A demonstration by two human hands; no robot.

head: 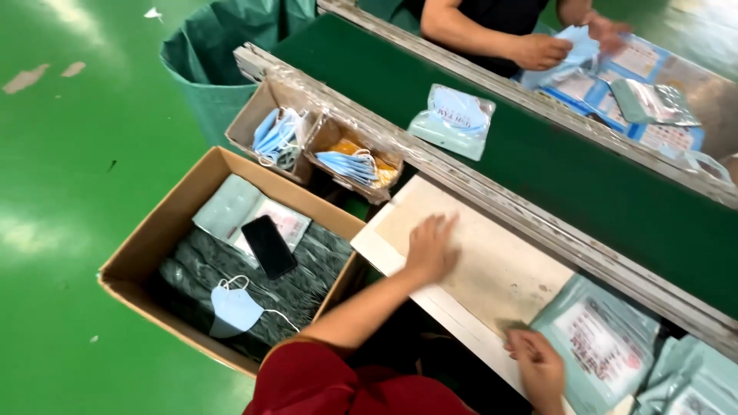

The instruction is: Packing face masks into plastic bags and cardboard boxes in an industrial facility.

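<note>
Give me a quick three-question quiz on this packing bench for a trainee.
1. True or false: the left hand rests flat on the pale board.
2. What does the right hand touch? A) black phone B) pouch stack C) green bin
3. What dark object lies in the cardboard box?

Key:
1. True.
2. B, the corner of the pouch stack.
3. A black phone, beside a loose blue mask.

Left hand [430,247] flat on the pale board [492,269], right hand [538,365] at a mask pouch [603,342] (corner pinched).
</note>
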